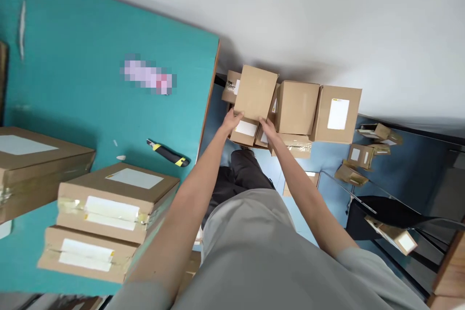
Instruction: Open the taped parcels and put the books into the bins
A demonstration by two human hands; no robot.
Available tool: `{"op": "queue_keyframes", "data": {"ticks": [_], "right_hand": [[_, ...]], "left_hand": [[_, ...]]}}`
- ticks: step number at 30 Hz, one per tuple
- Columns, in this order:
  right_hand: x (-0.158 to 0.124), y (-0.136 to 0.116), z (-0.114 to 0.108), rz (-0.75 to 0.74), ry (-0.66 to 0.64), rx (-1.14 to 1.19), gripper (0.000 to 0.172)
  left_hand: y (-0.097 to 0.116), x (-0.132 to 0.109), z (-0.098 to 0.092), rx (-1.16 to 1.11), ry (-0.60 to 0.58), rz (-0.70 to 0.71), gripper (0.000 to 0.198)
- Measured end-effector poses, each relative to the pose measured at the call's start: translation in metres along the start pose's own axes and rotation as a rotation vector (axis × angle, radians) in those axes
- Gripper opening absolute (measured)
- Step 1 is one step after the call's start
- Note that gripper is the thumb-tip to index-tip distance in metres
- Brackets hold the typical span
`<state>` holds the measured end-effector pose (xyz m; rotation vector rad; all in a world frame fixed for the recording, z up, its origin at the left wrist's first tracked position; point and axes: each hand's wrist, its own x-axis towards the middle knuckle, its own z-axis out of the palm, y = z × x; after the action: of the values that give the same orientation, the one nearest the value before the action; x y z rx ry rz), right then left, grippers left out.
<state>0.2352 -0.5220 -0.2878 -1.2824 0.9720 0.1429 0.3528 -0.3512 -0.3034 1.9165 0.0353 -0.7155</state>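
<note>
My left hand [232,121] grips the near left corner of a plain cardboard box [256,91]. At the near right corner of that box is my right hand [268,130], thumb on top and other fingers mostly hidden. The box lies slightly askew on a stack against the wall. Beneath its near edge shows another box with a white label [245,128]. To the right stand a plain brown box [298,106] and a box with a large white label [354,116]. A smaller labelled box [229,88] peeks out behind on the left.
A green-topped table [90,34] is at the left, with a yellow-and-black box cutter [169,153] and taped boxes [140,198] on it. The wall [327,19] runs behind the stack. More boxes [359,155] and a black chair [385,210] are on the right.
</note>
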Motion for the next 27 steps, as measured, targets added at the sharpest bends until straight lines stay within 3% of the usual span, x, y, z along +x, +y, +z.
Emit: {"op": "queue_keyframes", "data": {"ticks": [3,6,11,14,16,19,22,27], "right_hand": [[-0.028,-0.018,-0.002,-0.069,0.000,0.007,0.048],[-0.086,-0.044,-0.006,-0.118,-0.025,0.010,0.055],[-0.205,-0.092,-0.009,-0.236,-0.126,-0.018,0.058],[-0.250,-0.117,0.003,-0.278,-0.230,-0.082,0.053],[-0.270,-0.133,0.022,-0.342,-0.332,-0.145,0.050],[-0.295,-0.152,0.067,-0.458,-0.539,-0.235,0.048],[-0.324,-0.159,0.119,-0.527,-0.768,-0.307,0.047],[-0.389,-0.133,0.199,-0.525,-1.109,-0.415,0.052]], "left_hand": [[0.027,-0.025,-0.012,-0.004,-0.005,-0.031,0.037],[0.066,-0.073,-0.032,-0.053,0.028,0.094,0.048],[0.138,-0.185,-0.078,-0.013,0.238,0.377,0.057],[0.169,-0.253,-0.107,-0.018,0.408,0.416,0.056],[0.178,-0.295,-0.127,-0.058,0.540,0.420,0.059],[0.171,-0.353,-0.156,-0.124,0.746,0.398,0.064],[0.145,-0.406,-0.182,-0.216,0.921,0.398,0.072],[0.082,-0.497,-0.217,-0.186,1.259,0.432,0.083]]}}
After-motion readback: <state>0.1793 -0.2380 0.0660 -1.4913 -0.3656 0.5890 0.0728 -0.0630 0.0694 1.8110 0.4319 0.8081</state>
